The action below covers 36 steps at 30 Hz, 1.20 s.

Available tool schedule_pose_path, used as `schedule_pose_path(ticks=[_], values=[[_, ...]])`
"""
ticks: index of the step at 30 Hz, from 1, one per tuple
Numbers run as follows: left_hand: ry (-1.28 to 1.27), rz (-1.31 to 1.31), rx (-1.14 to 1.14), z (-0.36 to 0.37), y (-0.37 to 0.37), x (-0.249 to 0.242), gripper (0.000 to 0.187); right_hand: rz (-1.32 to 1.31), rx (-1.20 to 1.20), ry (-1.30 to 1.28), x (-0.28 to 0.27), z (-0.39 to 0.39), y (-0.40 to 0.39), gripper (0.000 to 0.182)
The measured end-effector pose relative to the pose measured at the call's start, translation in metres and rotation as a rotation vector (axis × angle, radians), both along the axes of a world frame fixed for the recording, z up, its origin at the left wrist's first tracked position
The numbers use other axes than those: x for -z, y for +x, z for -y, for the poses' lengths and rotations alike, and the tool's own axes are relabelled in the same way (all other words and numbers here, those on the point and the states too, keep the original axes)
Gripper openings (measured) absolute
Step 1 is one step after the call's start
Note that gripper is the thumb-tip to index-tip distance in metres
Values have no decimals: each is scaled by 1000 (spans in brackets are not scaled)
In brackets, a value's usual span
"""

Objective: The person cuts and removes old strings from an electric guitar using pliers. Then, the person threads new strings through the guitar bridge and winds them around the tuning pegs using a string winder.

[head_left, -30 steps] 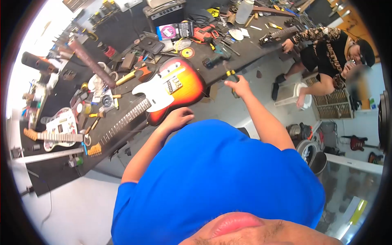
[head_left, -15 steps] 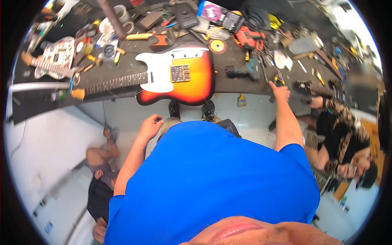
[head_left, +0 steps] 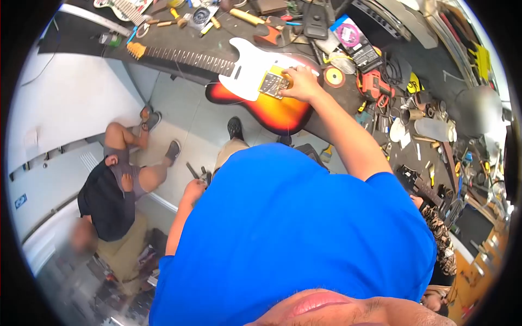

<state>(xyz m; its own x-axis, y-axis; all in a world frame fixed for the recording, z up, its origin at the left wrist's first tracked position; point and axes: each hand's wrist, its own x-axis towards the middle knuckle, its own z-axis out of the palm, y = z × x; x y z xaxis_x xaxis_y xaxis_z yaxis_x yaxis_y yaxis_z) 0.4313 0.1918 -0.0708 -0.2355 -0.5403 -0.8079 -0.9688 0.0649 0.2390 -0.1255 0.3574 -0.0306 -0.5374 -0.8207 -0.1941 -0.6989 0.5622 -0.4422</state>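
A sunburst electric guitar with a white pickguard and metal bridge lies on the bench, its neck pointing left. My right hand reaches over the body. Its thumb and fingers are apart, with the tips right at the bridge. Low on the left, beside my hip, my left hand is closed around a dark pliers-like tool. The tool's two slim ends stick out beyond the fingers, and its lower part is hidden in the hand.
On the dark bench, a red power tool and an abrasive disc lie right of the guitar. A brush is below the bench edge. One person sits at left; another's patterned sleeve shows at right.
My right hand has moved left from the tools to the guitar's bridge. My left hand is lower and now holds a dark tool. The view has turned, shifting the bench.
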Motion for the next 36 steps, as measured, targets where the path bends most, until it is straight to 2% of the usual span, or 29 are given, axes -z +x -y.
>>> schedule_pose_path(ticks=[2, 4, 6, 9, 10, 12, 13, 14, 16, 18, 20, 22, 23, 24, 26, 29, 30, 32, 34, 36], values=[[50, -51, -157, -2, 23, 14, 34, 34, -52, 11, -2, 11, 8, 56], [90, -72, -188, -1, 34, 29, 35, 67, -125, -18, 0, 17, 7, 45], [125, -64, -124, 5, 42, 44, 36, 120, -224, -84, 13, 20, 10, 34], [162, -63, 9, 27, 37, 59, 37, 193, -275, 90, 40, 36, 3, 23], [165, -66, 55, 40, 33, 64, 37, 264, -234, 61, 42, 39, 1, 21], [149, -70, 157, 77, 21, 67, 38, 399, -154, 6, 12, 56, -5, 17], [136, -73, 212, 99, 13, 74, 38, 498, -208, 24, -13, 67, -9, 16], [110, -87, 260, 124, 3, 80, 39, 670, -182, 44, -18, 74, -16, 13], [72, -127, 345, 172, -21, 84, 39, 607, -207, 108, -66, 95, -14, 11], [30, -251, 544, 202, -64, 66, 43, 479, -204, 142, -85, 111, -10, 20], [124, -415, 676, 207, -131, 5, 46, 386, -184, 160, -88, 124, -9, 23], [276, -483, 684, 196, -188, -45, 45, 363, -71, 52, -75, 123, -13, 26], [294, -522, 722, 191, -207, -49, 44, 348, -15, -5, -65, 120, -16, 28], [312, -562, 761, 186, -225, -51, 43, 443, 150, -87, -53, 111, -21, 37], [301, -620, 839, 171, -242, -55, 42, 727, 262, -318, -59, 84, -20, 47], [240, -655, 889, 152, -248, -49, 40, 814, 404, -270, -38, 24, -25, 53], [246, -653, 868, 146, -239, -36, 39, 530, 344, -64, -24, 12, -19, 60], [248, -578, 827, 139, -223, -27, 38, 117, 12, 90, 4, -14, -8, 63], [240, -430, 778, 131, -203, -28, 36, 12, 1, 70, 12, -11, 9, 69], [133, -372, 683, 125, -167, 0, 36, -39, -27, 60, -2, 4, 25, 72]])
